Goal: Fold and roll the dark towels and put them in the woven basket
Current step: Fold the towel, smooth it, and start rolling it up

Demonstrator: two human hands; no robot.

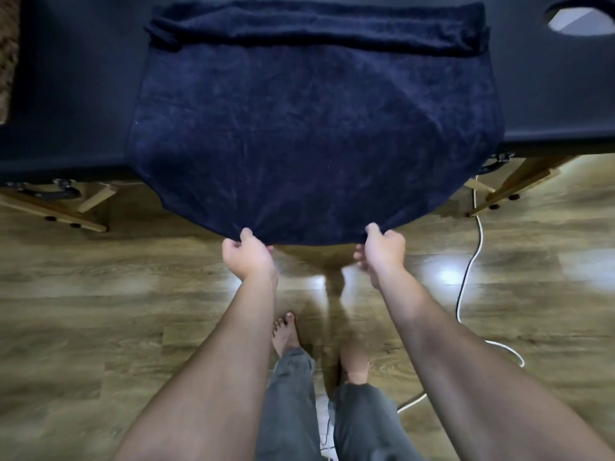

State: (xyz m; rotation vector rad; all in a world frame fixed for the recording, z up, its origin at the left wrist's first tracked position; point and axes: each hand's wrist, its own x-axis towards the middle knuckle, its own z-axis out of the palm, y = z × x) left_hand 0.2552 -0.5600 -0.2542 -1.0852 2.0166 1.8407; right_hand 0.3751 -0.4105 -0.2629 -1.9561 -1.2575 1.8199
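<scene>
Dark towel (312, 134): spread over black padded table (66, 94), far end bunched; near edge is pinched by left hand (248, 254) and right hand (382, 249), fingers curled.

There were two hands — the left hand (248, 252) and the right hand (382, 249) — both pinching one edge. Dark towels numbered two: one spread towel (312, 134) and one bunched towel (316, 28) lying beyond it. One black padded table (76, 94) showed, with one oval hole (579, 19) in it and two wooden leg frames — one (66, 207) at left, one (512, 184) at right. One white cable (472, 261) crossed the floor. Two bare feet (284, 334) stood below.
</scene>
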